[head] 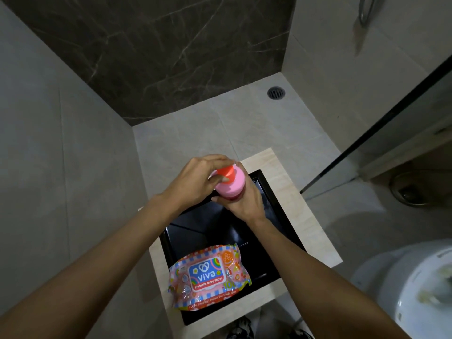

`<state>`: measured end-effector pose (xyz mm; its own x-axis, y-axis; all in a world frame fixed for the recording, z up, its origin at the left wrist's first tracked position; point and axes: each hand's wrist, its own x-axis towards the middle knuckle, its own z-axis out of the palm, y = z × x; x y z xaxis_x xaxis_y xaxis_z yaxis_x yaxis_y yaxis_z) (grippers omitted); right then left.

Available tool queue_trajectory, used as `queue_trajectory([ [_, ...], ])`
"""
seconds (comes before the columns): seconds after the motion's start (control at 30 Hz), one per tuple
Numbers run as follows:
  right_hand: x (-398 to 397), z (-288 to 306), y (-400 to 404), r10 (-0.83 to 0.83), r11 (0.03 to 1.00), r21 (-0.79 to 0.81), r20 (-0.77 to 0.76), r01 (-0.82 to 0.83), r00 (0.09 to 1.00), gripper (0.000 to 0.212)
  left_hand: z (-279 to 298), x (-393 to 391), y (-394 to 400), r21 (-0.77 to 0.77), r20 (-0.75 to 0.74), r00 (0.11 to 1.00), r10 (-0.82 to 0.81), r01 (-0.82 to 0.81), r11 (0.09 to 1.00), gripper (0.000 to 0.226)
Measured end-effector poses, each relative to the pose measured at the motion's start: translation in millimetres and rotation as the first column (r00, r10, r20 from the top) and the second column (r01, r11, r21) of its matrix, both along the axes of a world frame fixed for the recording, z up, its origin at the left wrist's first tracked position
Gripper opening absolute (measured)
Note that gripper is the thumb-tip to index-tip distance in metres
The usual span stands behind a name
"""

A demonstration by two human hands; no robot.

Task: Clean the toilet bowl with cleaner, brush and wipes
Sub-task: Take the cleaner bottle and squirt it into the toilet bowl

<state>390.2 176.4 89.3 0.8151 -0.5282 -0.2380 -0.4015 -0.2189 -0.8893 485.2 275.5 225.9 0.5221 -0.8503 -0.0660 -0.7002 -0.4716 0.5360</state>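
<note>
Presently, the pink cleaner bottle (pixel 230 183) is held upright above the black sink (pixel 274 204) set in a pale tabletop (pixel 325 243). Right hand (pixel 244 204) wraps the bottle body from below, grip closed around it. Left hand (pixel 198 177) sits over the top, fingers curled on the red cap (pixel 226 172), grip pinching it. Whether the cap is loose or tight cannot be told. A pack of Viva baby wipes (pixel 209 277) lies across the near rim of the sink, label up, well apart from both hands. The white toilet bowl (pixel 415 289) stands at lower right, its inside blurred. A round floor drain (pixel 276 93) sits in the shower floor beyond
</note>
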Motion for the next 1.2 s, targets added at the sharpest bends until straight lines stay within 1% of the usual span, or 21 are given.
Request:
queue_trajectory([
  [0.1, -2.7, -2.1, -6.4, 0.047, 0.995, -0.09, -0.025, -0.049, 0.999, 0.112, -1.4, -3.3, -0.3, 0.043, 0.026, 1.0, -0.004, 0.003, 0.999, 0.039],
  [0.2, -6.7, 6.7, -14.1, 0.149, 0.959, -0.217, -0.162, -0.183, 0.975, 0.115, 0.4, -10.9, -1.2, 0.071, 0.03, 1.0, -0.011, 0.009, 0.997, 0.04],
  [0.3, -13.6, 13.7, -21.5, 0.245, 0.903, -0.286, -0.272, -0.321, 0.931, 0.119, 3.3, -16.4, -1.7, 0.072, 0.012, 1.0, -0.002, 0.001, 0.997, 0.037],
  [0.47, -24.0, 25.0, -29.4, 0.272, 0.852, -0.337, -0.37, -0.401, 0.888, 0.119, 8.2, -7.8, -0.9, 0.146, 0.019, 0.999, 0.035, -0.037, 0.989, 0.044],
  [0.57, -36.9, 40.0, -42.7, 0.275, 0.822, -0.351, -0.447, -0.449, 0.851, 0.117, 21.6, -1.3, -6.0, 0.197, 0.072, 0.996, 0.06, -0.073, 0.978, 0.043],
  [0.73, -71.7, 76.0, -62.6, 0.199, 0.791, -0.395, -0.557, -0.468, 0.806, 0.101, 43.0, 5.6, -9.9, 0.35, 0.126, 0.989, 0.083, -0.123, 0.929, 0.048],
  [0.83, -94.4, 103.7, -69.8, 0.142, 0.77, -0.429, -0.605, -0.471, 0.783, 0.086, 58.9, -6.8, -18.0, 0.433, 0.17, 0.984, 0.048, -0.118, 0.894, 0.051],
  [0.93, -117.8, 133.4, -74.7, 0.075, 0.804, -0.43, -0.613, -0.411, 0.787, 0.073, 74.4, -38.1, -30.7, 0.485, 0.207, 0.978, -0.03, -0.076, 0.872, 0.054],
  [1.1, -160.5, 171.8, -86.5, -0.036, 0.841, -0.442, -0.623, -0.313, 0.781, 0.068, 82.4, -91.2, -51.9, 0.563, 0.199, 0.97, -0.14, 0.003, 0.826, 0.057],
  [1.2, -193.4, 188.5, -102.1, -0.092, 0.852, -0.451, -0.629, -0.266, 0.772, 0.068, 89.0, -119.6, -72.8, 0.565, 0.176, 0.962, -0.208, 0.074, 0.822, 0.059],
])
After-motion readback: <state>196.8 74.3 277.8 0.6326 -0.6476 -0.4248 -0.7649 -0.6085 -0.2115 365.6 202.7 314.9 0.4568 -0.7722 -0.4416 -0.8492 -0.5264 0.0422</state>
